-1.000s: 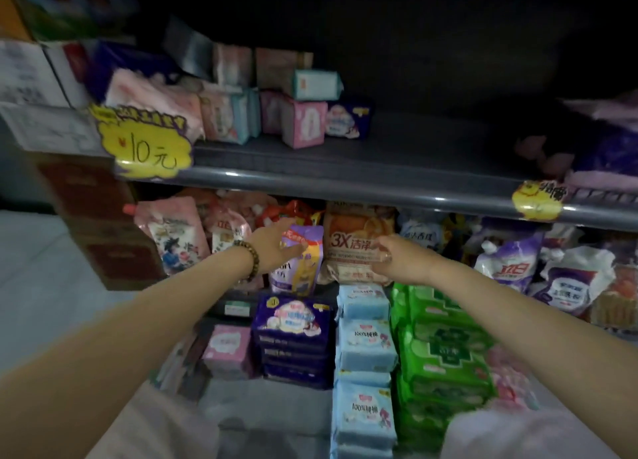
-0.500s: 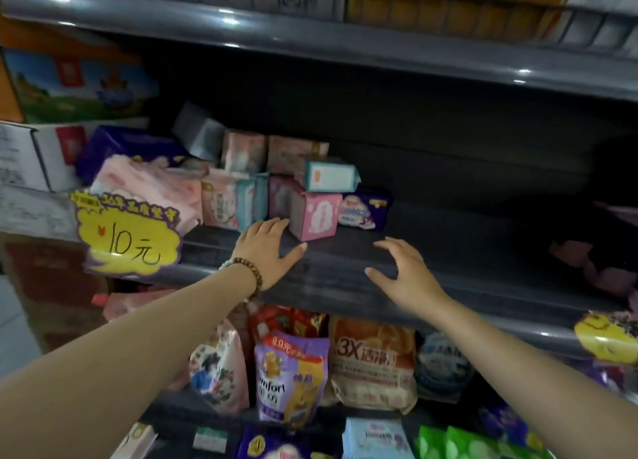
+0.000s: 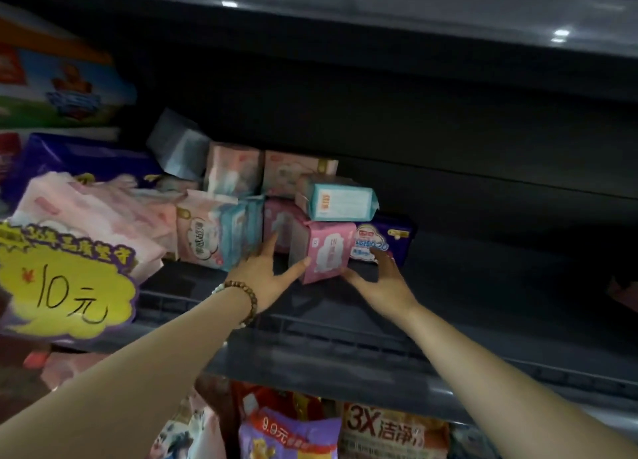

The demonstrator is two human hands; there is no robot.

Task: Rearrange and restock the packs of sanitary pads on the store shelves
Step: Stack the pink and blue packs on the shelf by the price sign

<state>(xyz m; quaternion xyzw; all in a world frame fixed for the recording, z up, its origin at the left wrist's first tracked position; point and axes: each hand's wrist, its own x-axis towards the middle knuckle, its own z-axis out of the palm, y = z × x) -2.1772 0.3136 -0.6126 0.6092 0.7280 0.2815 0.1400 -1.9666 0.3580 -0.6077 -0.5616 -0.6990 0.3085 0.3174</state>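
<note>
At far left, a yellow sign (image 3: 65,286) marked "10元" is hung on the shelf (image 3: 345,337) edge. The left grip (image 3: 266,275), released and spread, is laid against the pink pack (image 3: 326,251), which is topped by a teal pack (image 3: 340,199). The right grip (image 3: 379,282), likewise released, is set opposite, probably to square the stack. A purple pack (image 3: 383,241) is tucked just beside. Below, "9.9元" is read on a purple pouch (image 3: 286,438) and "3X 洁净" on an orange pouch (image 3: 390,431).

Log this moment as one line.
left hand: open, thumb against pink pack | right hand: open, at its lower right corner | teal pack: lies atop pink pack | purple pack: behind right hand
</note>
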